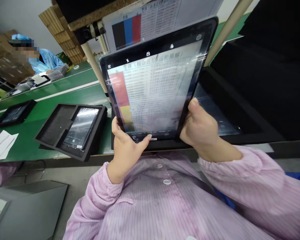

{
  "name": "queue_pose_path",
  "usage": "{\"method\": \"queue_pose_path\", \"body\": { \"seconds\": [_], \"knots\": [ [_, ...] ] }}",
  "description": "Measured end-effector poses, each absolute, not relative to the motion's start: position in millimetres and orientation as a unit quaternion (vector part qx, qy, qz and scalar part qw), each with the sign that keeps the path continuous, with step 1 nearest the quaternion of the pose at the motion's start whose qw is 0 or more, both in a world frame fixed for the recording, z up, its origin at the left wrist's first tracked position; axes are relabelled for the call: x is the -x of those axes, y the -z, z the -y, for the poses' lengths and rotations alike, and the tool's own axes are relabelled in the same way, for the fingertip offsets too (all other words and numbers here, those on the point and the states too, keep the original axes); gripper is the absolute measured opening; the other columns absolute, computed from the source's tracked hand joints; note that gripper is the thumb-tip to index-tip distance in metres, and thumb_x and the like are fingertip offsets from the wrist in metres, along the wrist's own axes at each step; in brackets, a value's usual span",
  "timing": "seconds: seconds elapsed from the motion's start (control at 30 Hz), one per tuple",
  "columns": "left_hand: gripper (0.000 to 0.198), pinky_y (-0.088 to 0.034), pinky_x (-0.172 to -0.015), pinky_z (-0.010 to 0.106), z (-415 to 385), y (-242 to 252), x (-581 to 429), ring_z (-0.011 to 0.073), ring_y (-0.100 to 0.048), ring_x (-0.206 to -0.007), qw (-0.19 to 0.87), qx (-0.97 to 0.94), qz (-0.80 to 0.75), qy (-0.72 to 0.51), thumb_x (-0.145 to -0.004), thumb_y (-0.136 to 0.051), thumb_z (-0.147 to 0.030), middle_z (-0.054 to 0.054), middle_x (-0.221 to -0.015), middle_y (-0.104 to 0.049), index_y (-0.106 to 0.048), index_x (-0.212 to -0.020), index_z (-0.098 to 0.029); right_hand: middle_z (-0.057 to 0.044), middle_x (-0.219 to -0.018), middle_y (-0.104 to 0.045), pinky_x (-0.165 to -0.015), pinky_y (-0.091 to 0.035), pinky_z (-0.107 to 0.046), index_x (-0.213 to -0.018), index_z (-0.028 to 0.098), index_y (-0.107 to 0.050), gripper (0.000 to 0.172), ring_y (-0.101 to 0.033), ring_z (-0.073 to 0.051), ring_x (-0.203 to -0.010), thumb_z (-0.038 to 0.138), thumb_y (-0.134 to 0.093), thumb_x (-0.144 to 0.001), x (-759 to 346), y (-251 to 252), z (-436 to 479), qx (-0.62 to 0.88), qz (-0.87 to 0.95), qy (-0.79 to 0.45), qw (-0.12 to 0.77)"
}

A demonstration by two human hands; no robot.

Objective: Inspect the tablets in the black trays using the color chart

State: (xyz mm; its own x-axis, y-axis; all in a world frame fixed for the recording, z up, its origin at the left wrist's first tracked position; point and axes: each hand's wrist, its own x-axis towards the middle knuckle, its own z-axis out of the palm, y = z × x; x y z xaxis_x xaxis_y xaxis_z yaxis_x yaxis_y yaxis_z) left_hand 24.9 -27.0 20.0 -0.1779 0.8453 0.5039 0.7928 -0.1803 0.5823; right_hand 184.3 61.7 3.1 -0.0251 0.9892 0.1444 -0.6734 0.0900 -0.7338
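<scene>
**Tablet [162,90] upright in two hands before a printed sheet [160,20]**

With the tablet as the middle of the clock, the left hand [125,151] holds its corner at seven, fingers closed round the edge and thumb resting on the lower rim of the screen. The right hand [201,128] grips the side at four, thumb along the edge; its fingers behind are hidden. The tablet hangs over the tabletop [52,95], tilted, its screen showing the sheet.

A slip looks the likeliest trouble: both grips are low, so the top could tip if either loosens, and the glossy edge may slide. A shift of the left thumb could press something unintended. Swinging toward ten or two could knock the tablet against the left post [96,66] or the right post [225,30], which stand close by.

At eight, a foam tray [58,125] carries a second tablet [82,128], its near corner at the tabletop's front edge, where a sleeve could catch it. Another tray [30,106] lies at nine, with loose papers [2,146] below it. A third tablet [223,125] lies at four, partly behind the right hand. Between nine and ten, well apart, sits a co-worker [47,60].
</scene>
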Motion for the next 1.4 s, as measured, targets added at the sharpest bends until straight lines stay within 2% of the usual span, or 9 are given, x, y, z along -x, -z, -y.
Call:
{"method": "queue_pose_path", "body": {
  "seconds": [0.2, 0.6, 0.77, 0.9, 1.0, 1.1, 1.27, 1.33, 1.4],
  "knots": [
    [0.107, -0.033, -0.118, 0.054, 27.4, -19.5, -24.1, 0.0342, -0.031, -0.147, 0.025, -0.645, -0.636, -0.422, -0.072, -0.084, -0.032, 0.026, -0.151, -0.029, -0.006, -0.144, -0.02, -0.002, -0.123, -0.064, -0.114, -0.044, -0.043, -0.1, 0.021, -0.069, 0.037, -0.049, -0.025, -0.134, 0.056, -0.062, -0.088, -184.0, -4.0, -61.5, 0.228, 0.356, -0.627, 0.654],
    [0.116, -0.027, -0.121, 0.057, 26.4, -15.0, -25.5, 0.038, -0.025, -0.15, 0.008, -0.636, -0.648, -0.419, -0.068, -0.087, -0.036, 0.027, -0.154, -0.023, -0.002, -0.146, -0.019, -0.005, -0.11, -0.069, -0.112, -0.044, -0.047, -0.088, 0.02, -0.069, 0.045, -0.054, -0.028, -0.127, 0.064, -0.067, -0.08, -182.7, -10.0, -59.3, 0.231, 0.365, -0.637, 0.639],
    [0.121, -0.025, -0.121, 0.057, 27.5, -15.8, -24.9, 0.0382, -0.02, -0.151, 0.01, -0.646, -0.64, -0.416, -0.065, -0.089, -0.04, 0.028, -0.154, -0.021, -0.002, -0.146, -0.019, -0.003, -0.117, -0.067, -0.114, -0.043, -0.044, -0.097, 0.021, -0.07, 0.039, -0.051, -0.025, -0.131, 0.057, -0.063, -0.087, -183.0, -7.6, -60.4, 0.208, 0.358, -0.64, 0.647],
    [0.121, -0.024, -0.122, 0.057, 27.8, -16.7, -25.3, 0.0372, -0.02, -0.151, 0.02, -0.638, -0.645, -0.421, -0.065, -0.089, -0.04, 0.027, -0.155, -0.021, -0.002, -0.146, -0.02, -0.001, -0.128, -0.062, -0.114, -0.043, -0.043, -0.101, 0.022, -0.069, 0.04, -0.048, -0.025, -0.134, 0.058, -0.064, -0.086, -184.1, -5.7, -61.4, 0.232, 0.356, -0.629, 0.651],
    [0.119, -0.024, -0.122, 0.055, 27.1, -16.3, -25.6, 0.0362, -0.022, -0.151, 0.02, -0.638, -0.642, -0.424, -0.066, -0.088, -0.043, 0.028, -0.154, -0.022, -0.003, -0.146, -0.018, -0.001, -0.128, -0.062, -0.113, -0.045, -0.042, -0.108, 0.023, -0.068, 0.041, -0.048, -0.025, -0.134, 0.058, -0.064, -0.085, -184.8, -3.4, -61.9, 0.245, 0.351, -0.624, 0.654],
    [0.107, -0.028, -0.12, 0.053, 27.2, -16.5, -23.0, 0.0341, -0.03, -0.148, 0.023, -0.653, -0.618, -0.437, -0.075, -0.081, -0.047, 0.029, -0.152, -0.025, -0.006, -0.145, -0.016, -0.003, -0.118, -0.066, -0.11, -0.048, -0.043, -0.109, 0.023, -0.066, 0.045, -0.052, -0.025, -0.13, 0.06, -0.065, -0.084, -185.5, -2.2, -62.4, 0.254, 0.348, -0.627, 0.649],
    [0.061, -0.042, -0.11, 0.044, 22.2, -25.4, -2.7, 0.0256, -0.052, -0.133, 0.139, -0.651, -0.546, -0.509, -0.096, -0.052, -0.05, 0.021, -0.142, -0.047, -0.027, -0.141, -0.018, -0.004, -0.102, -0.071, -0.104, -0.051, -0.042, -0.094, 0.02, -0.07, 0.051, -0.059, -0.025, -0.121, 0.068, -0.065, -0.079, -187.7, -1.7, -64.4, 0.241, 0.344, -0.662, 0.62],
    [0.052, -0.048, -0.105, 0.041, 11.0, -32.4, 9.0, 0.0235, -0.06, -0.124, 0.217, -0.61, -0.529, -0.549, -0.097, -0.047, -0.054, 0.015, -0.133, -0.058, -0.039, -0.137, -0.022, -0.004, -0.101, -0.071, -0.104, -0.051, -0.042, -0.09, 0.02, -0.071, 0.049, -0.06, -0.025, -0.119, 0.067, -0.065, -0.08, -188.7, -0.6, -65.3, 0.237, 0.35, -0.663, 0.618],
    [0.05, -0.053, -0.098, 0.038, -6.2, -40.8, 17.9, 0.0215, -0.065, -0.115, 0.298, -0.547, -0.508, -0.595, -0.093, -0.052, -0.057, 0.01, -0.126, -0.065, -0.05, -0.133, -0.027, -0.004, -0.106, -0.071, -0.107, -0.049, -0.044, -0.09, 0.02, -0.073, 0.047, -0.06, -0.025, -0.12, 0.066, -0.065, -0.082, -190.1, -1.4, -66.1, 0.238, 0.365, -0.659, 0.613]
  ]
}}
